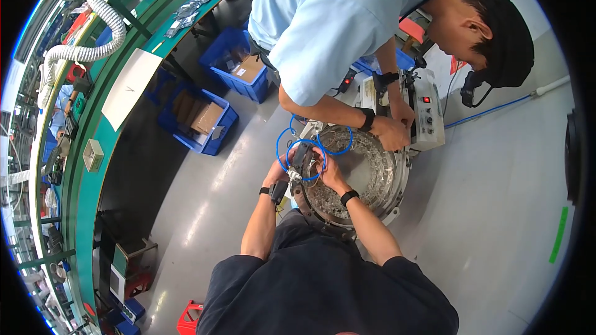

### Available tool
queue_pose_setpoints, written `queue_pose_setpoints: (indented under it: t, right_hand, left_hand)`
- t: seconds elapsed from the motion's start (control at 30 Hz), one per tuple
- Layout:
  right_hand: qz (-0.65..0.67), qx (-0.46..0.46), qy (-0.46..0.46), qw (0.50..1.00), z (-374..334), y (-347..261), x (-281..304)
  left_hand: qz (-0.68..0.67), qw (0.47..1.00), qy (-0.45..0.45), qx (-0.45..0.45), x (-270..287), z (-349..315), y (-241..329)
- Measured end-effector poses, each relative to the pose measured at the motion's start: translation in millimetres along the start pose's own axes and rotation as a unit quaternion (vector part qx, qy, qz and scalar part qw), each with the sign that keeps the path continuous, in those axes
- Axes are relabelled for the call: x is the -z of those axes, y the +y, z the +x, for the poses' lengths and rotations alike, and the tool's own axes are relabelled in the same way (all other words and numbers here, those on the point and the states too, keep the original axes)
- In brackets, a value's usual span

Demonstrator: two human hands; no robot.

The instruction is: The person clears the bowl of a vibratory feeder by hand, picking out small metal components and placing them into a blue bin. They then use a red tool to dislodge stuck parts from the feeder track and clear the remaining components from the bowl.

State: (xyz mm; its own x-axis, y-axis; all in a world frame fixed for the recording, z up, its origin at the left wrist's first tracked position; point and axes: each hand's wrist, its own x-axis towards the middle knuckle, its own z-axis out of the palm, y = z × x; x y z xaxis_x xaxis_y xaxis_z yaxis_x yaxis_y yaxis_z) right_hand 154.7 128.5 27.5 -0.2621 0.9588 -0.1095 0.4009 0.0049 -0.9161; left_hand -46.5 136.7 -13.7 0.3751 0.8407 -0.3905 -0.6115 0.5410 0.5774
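The fingers of the left hand (277,170) are curling around the left side of a dark block (302,156), gripping it. The fingers of the right hand (334,177) are bending in close to the block's other side; tube and thin wire are crossing there, so I cannot tell whether they are pinching the block or a wire. The block is sitting between the two hands, over the near left part of a round metal bowl (397,191). A blue tube (351,141) is looping around the block and over the bowl, and a pale metal fitting (293,174) is hanging just beside the left hand. Shiny small bits are lying around the inside of the bowl.

Across from the person, a co-worker in a pale blue shirt (335,18) and black cap (510,43) is leaning in, both of the co-worker's hands (392,134) resting near the bowl's far right edge. Just beside them a grey control box (428,115) is showing a red switch and knobs. Farther left, two blue bins (231,125) are standing on the floor, holding cardboard. A green bench (93,211) is curving along the left, a white sheet (130,87) lying on it.
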Motion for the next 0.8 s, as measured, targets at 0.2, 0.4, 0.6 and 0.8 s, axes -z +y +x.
queue_pose_setpoints:
  t: [0.2,0.4,0.6,0.8]
  right_hand:
    - [-0.026,0.045,0.018,0.999,0.4,7.1,-2.8]
    - [0.006,0.061,0.025,0.998,-2.0,0.0,-5.7]
    - [-0.022,-0.004,0.032,0.999,-14.1,-5.5,1.1]
    - [-0.009,-0.008,0.084,0.996,-38.2,-1.8,-9.8]
  left_hand:
    - [0.042,0.998,0.035,0.022,-15.8,-3.8,9.9]
    - [0.026,0.999,0.038,0.025,-10.9,-6.9,11.7]
    - [0.177,0.983,0.054,0.019,-36.9,-29.8,29.1]
    - [-0.062,0.994,0.081,-0.027,-0.4,-47.7,12.4]
